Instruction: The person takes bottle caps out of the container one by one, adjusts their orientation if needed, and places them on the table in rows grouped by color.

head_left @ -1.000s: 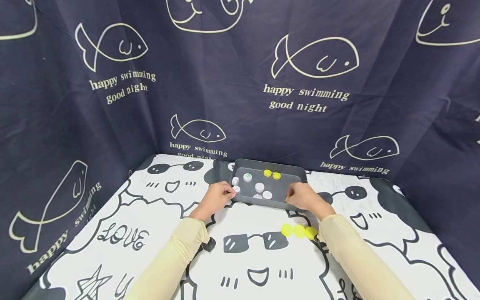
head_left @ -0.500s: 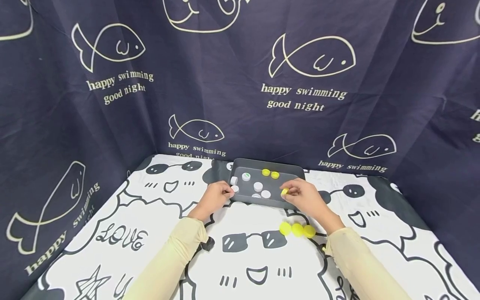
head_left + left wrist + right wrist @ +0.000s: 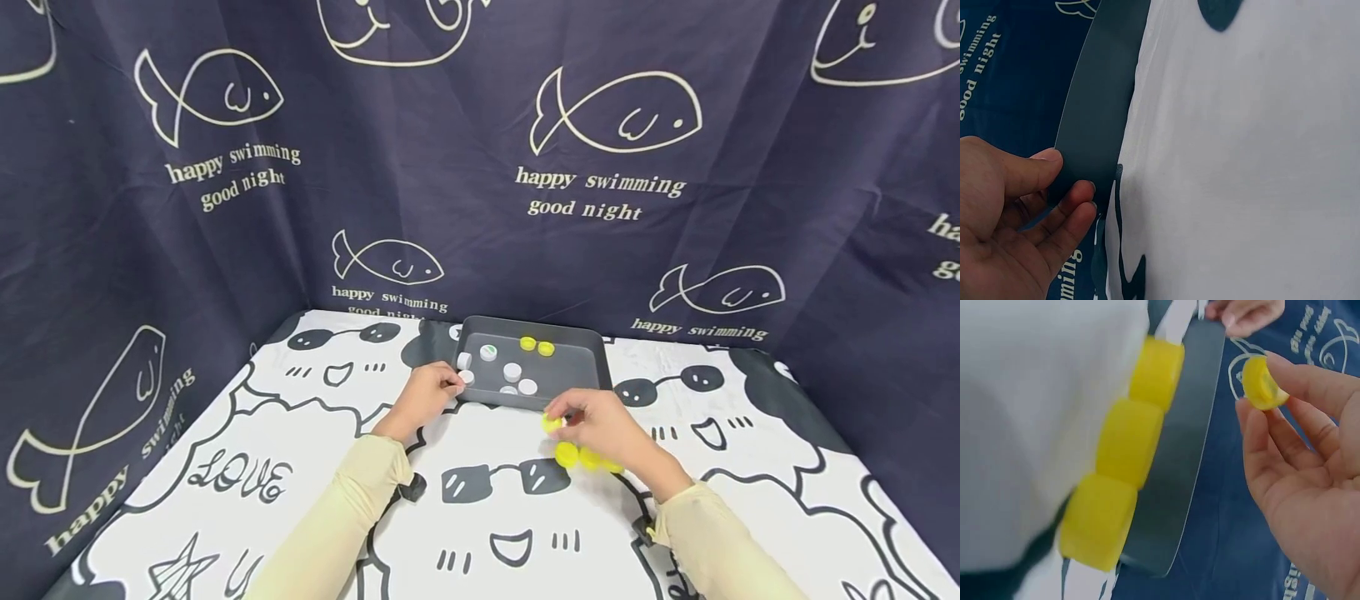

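Observation:
My left hand (image 3: 422,398) pinches the near left corner of a dark grey tray (image 3: 572,367). In the left wrist view, the thumb lies at the rim and the fingers touch the outer wall (image 3: 1094,94). My right hand (image 3: 603,429) holds a yellow bottle cap (image 3: 1259,382) between thumb and fingers, above the cloth just in front of the tray. Close under that hand, several yellow caps (image 3: 1129,445) stand in a row on the cloth. Two yellow caps (image 3: 537,346) lie at the back inside the tray, with several white caps (image 3: 512,372) toward its left and front.
A white cloth (image 3: 450,550) with black cartoon drawings covers the table. Behind the tray hangs a dark blue curtain (image 3: 480,150) with fish prints, close to its back wall.
The right hand has lifted a yellow cap from the tray's near right part and carried it over the front rim toward the row. The left hand stays at the corner.

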